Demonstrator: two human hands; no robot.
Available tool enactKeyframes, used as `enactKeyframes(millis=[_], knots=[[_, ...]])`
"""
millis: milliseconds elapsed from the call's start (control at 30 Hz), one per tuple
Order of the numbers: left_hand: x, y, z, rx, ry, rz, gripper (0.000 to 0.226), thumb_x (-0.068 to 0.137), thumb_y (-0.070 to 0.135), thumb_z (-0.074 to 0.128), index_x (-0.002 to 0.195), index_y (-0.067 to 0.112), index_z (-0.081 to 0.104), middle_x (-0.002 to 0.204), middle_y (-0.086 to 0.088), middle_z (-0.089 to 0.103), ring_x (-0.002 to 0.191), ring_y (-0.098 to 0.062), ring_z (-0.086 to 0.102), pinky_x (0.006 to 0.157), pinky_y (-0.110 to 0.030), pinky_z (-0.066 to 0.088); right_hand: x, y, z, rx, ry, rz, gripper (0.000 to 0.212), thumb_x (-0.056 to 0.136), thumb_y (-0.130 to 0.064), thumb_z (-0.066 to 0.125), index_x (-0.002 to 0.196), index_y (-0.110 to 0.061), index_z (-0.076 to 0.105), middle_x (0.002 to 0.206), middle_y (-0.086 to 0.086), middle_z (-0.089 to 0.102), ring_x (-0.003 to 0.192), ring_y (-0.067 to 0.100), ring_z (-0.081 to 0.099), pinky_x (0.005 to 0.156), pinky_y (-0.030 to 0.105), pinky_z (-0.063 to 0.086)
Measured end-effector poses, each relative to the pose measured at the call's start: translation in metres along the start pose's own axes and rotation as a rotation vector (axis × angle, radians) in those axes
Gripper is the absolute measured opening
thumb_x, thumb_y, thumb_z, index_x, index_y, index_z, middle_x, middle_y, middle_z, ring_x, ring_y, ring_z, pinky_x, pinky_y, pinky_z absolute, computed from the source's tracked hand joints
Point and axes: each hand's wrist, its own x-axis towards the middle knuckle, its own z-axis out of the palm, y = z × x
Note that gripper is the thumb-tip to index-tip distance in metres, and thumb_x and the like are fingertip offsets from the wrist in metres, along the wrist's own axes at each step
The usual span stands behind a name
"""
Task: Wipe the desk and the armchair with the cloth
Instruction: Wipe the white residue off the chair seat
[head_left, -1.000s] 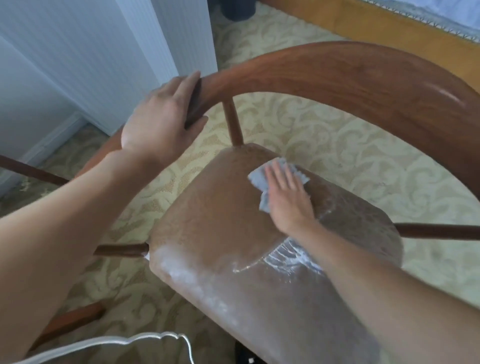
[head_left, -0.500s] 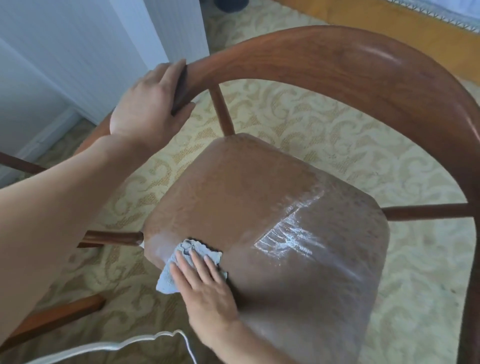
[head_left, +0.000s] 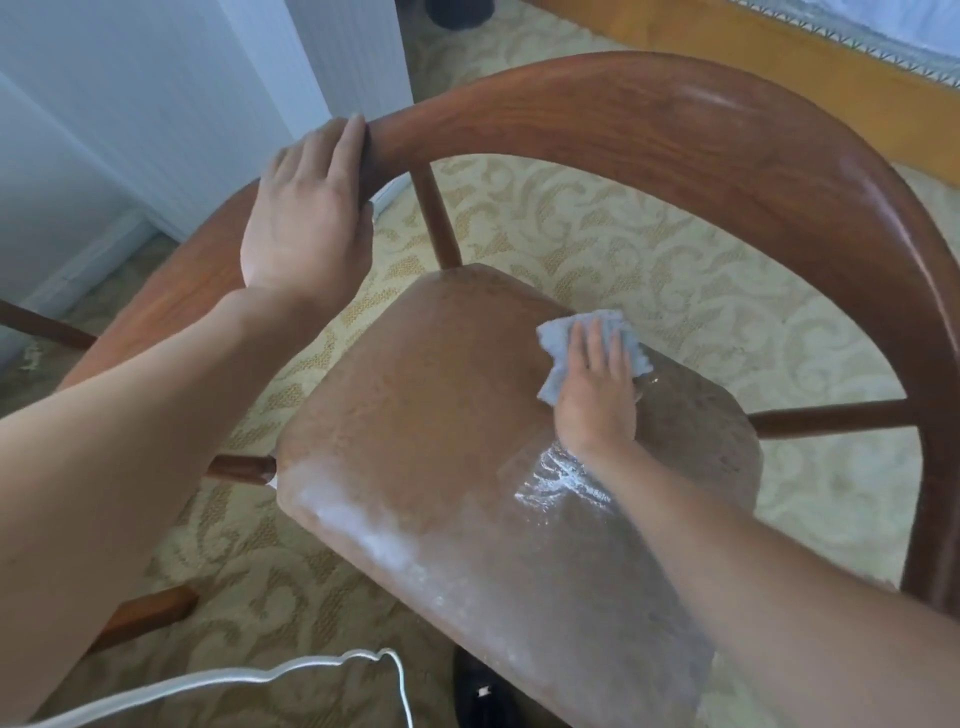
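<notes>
A wooden armchair with a curved backrest rail (head_left: 675, 130) and a brown padded seat (head_left: 441, 415) fills the view. My left hand (head_left: 306, 218) grips the rail at its left end. My right hand (head_left: 595, 395) lies flat on a small light-blue cloth (head_left: 558, 343), pressing it onto the far right part of the seat. A shiny wet streak (head_left: 556, 478) shows on the seat just behind my right wrist. The desk is not in view.
Patterned beige carpet (head_left: 649, 249) lies under the chair. A white wall and door frame (head_left: 156, 104) stand at the left. A white cable (head_left: 260, 680) runs along the floor at the bottom left. A wooden bed edge (head_left: 779, 67) crosses the top right.
My right hand slid the cloth from the far part of the seat to the near left corner, then back to the far right part. My left hand stayed on the rail.
</notes>
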Motion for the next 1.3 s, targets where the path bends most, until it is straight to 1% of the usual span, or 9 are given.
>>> enactKeyframes(millis=[133, 367, 467, 633, 733, 867, 967, 1067, 1300], knots=[[0.000, 0.000, -0.001, 0.011, 0.016, -0.004, 0.061, 0.098, 0.009, 0.051, 0.155, 0.003, 0.031, 0.150, -0.019, 0.046, 0.133, -0.041, 0.045, 0.118, -0.049, 0.032, -0.108, -0.089, 0.040, 0.140, 0.006, -0.284, 0.074, 0.085, -0.008, 0.045, 0.157, -0.010, 0.031, 0.166, 0.013, 0.025, 0.155, 0.036, 0.017, 0.124, 0.052, 0.022], [-0.001, 0.003, 0.000, 0.004, 0.030, -0.011, 0.062, 0.098, 0.010, 0.051, 0.156, 0.006, 0.031, 0.152, -0.015, 0.045, 0.134, -0.038, 0.043, 0.118, -0.048, 0.031, -0.182, -0.120, 0.054, 0.240, -0.127, -0.565, 0.072, 0.085, -0.015, 0.050, 0.156, -0.022, 0.036, 0.167, 0.000, 0.028, 0.152, 0.026, 0.031, 0.120, 0.046, 0.033], [-0.002, 0.001, 0.001, 0.022, 0.042, -0.007, 0.061, 0.099, 0.010, 0.050, 0.156, 0.004, 0.030, 0.151, -0.017, 0.045, 0.134, -0.040, 0.044, 0.118, -0.049, 0.032, -0.106, -0.055, 0.035, 0.078, -0.055, -0.414, 0.091, 0.072, -0.007, 0.072, 0.156, -0.017, 0.037, 0.165, 0.009, 0.031, 0.148, 0.034, 0.036, 0.119, 0.046, 0.035], [0.001, 0.004, 0.011, 0.079, 0.058, -0.026, 0.063, 0.098, 0.011, 0.047, 0.157, 0.005, 0.026, 0.150, -0.019, 0.043, 0.133, -0.043, 0.044, 0.119, -0.049, 0.030, 0.008, 0.051, -0.017, -0.052, -0.068, -0.138, 0.089, 0.094, -0.006, 0.054, 0.162, -0.018, -0.002, 0.171, 0.008, -0.009, 0.157, 0.032, -0.004, 0.127, 0.050, 0.011], [0.002, 0.006, 0.016, 0.107, 0.057, -0.068, 0.066, 0.095, 0.008, 0.046, 0.158, 0.006, 0.024, 0.150, -0.019, 0.042, 0.133, -0.043, 0.043, 0.120, -0.049, 0.028, -0.005, 0.026, -0.011, 0.019, -0.062, -0.122, 0.088, 0.093, -0.006, 0.055, 0.163, -0.016, 0.002, 0.171, 0.010, -0.005, 0.156, 0.037, -0.006, 0.127, 0.052, 0.007], [0.001, 0.010, 0.015, 0.118, 0.059, -0.094, 0.069, 0.092, 0.004, 0.047, 0.158, 0.005, 0.024, 0.150, -0.019, 0.043, 0.134, -0.042, 0.043, 0.121, -0.049, 0.026, -0.091, -0.065, 0.025, 0.231, -0.075, -0.403, 0.079, 0.083, 0.001, 0.056, 0.156, -0.014, 0.031, 0.168, 0.011, 0.023, 0.154, 0.040, 0.014, 0.125, 0.053, 0.014], [0.000, 0.009, 0.014, 0.109, 0.076, -0.086, 0.069, 0.091, 0.002, 0.044, 0.157, 0.004, 0.026, 0.151, -0.017, 0.044, 0.135, -0.040, 0.043, 0.121, -0.048, 0.027, -0.163, -0.109, 0.042, 0.289, -0.227, -0.717, 0.066, 0.089, -0.010, 0.029, 0.154, -0.019, 0.036, 0.169, 0.002, 0.020, 0.157, 0.030, 0.007, 0.127, 0.049, 0.006], [0.002, 0.011, 0.013, 0.108, 0.073, -0.093, 0.069, 0.091, 0.001, 0.045, 0.158, 0.005, 0.026, 0.150, -0.016, 0.045, 0.136, -0.038, 0.043, 0.121, -0.047, 0.027, -0.192, -0.092, 0.046, 0.240, -0.323, -0.925, 0.066, 0.088, -0.004, 0.034, 0.152, -0.019, 0.040, 0.170, -0.001, 0.018, 0.158, 0.025, 0.003, 0.127, 0.048, 0.007], [0.002, 0.013, 0.016, 0.104, 0.078, -0.106, 0.069, 0.092, 0.001, 0.047, 0.157, 0.006, 0.026, 0.150, -0.016, 0.044, 0.136, -0.039, 0.042, 0.121, -0.049, 0.027, -0.093, -0.011, 0.015, 0.040, -0.096, -0.419, 0.102, 0.082, -0.002, 0.066, 0.163, -0.023, 0.007, 0.171, 0.003, -0.002, 0.157, 0.031, 0.004, 0.128, 0.043, 0.010]])
